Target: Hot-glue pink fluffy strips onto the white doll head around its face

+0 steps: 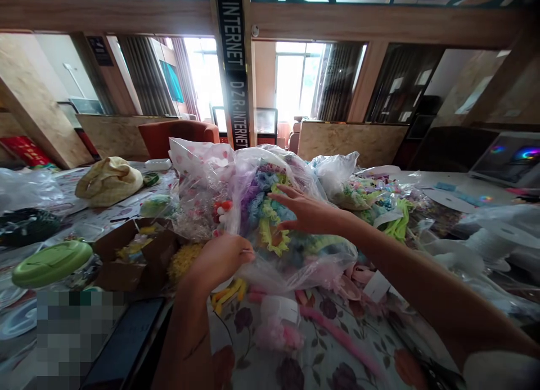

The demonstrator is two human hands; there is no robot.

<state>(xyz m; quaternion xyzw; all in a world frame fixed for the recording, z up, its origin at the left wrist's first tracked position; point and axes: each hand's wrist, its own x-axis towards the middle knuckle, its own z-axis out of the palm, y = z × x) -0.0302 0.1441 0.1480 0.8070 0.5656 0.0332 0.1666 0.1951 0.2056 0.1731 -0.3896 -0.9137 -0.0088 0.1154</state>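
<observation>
A large clear plastic bag [278, 272] lies open toward me on the table, full of ruffled trim [274, 210] in purple, blue and yellow-green. My left hand [228, 255] is closed at the bag's near left edge, its fingers pinching the plastic. My right hand [304, 210] reaches in at the bag's mouth with its fingers spread, over the yellow-green and blue ruffles. Nothing shows in its grasp; whether the fingertips touch the trim I cannot tell. Just in front of the bag lies a pink fluffy bundle [280, 336] with a white paper band.
At the left are a cardboard box [130, 258], a green lid [53, 263], a cloth bag [108, 182] and a phone [126, 339]. More trim [379, 204] and white spools [493, 241] crowd the right. Scissors [426, 367] lie near the front right. A flowered cloth [329, 345] covers the table.
</observation>
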